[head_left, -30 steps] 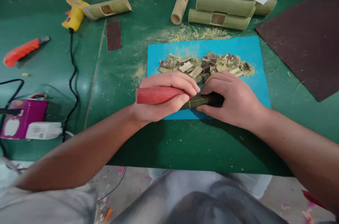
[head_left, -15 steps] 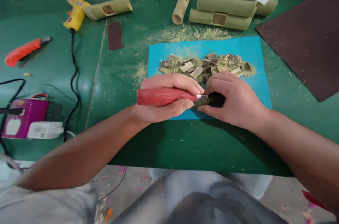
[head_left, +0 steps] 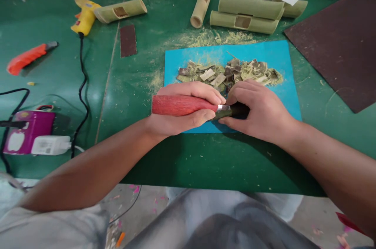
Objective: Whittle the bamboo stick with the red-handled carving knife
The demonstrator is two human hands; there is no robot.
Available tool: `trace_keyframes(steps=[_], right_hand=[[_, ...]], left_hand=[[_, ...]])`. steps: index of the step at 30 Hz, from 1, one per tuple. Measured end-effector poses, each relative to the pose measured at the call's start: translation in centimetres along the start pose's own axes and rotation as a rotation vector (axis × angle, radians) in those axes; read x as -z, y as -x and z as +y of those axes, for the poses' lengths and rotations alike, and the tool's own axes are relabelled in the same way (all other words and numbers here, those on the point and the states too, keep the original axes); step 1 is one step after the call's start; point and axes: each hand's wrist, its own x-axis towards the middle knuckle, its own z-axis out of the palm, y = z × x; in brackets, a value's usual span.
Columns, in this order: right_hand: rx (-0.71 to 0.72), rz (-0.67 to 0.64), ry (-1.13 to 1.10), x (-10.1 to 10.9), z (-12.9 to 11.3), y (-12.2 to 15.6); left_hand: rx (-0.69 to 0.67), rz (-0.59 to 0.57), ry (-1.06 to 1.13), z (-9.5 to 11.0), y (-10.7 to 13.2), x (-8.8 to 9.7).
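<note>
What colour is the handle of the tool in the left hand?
The handle is red, seen in the head view.

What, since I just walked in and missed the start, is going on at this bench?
A person is working with both hands over a blue mat. The left hand grips a red-handled tool, its metal end meeting a dark green piece that the right hand holds; the tip is hidden. A pile of chips lies on the mat behind the hands. Bamboo tubes with cut windows, a yellow glue gun and an orange utility knife lie untouched on the green table.
</note>
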Motion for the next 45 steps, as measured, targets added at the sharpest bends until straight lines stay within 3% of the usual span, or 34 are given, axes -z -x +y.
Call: trace_keyframes(steps=[16, 21, 26, 37, 45], right_hand=[[-0.008, 0.0, -0.009, -0.1, -0.1, -0.1], [0.016, 0.032, -0.011, -0.2, 0.0, 0.0], [0.002, 0.003, -0.019, -0.1, 0.1, 0.1], [-0.011, 0.001, -0.017, 0.0, 0.2, 0.1], [-0.023, -0.014, -0.023, 0.0, 0.2, 0.1]], left_hand=[[0.031, -0.02, -0.037, 0.2, -0.3, -0.1], [-0.025, 0.015, -0.033, -0.1, -0.4, -0.5], [-0.103, 0.125, 0.033, -0.5, -0.1, -0.7], [-0.145, 0.264, -0.002, -1.3, 0.8, -1.1], [-0.149, 0.258, 0.014, -1.3, 0.9, -1.2]])
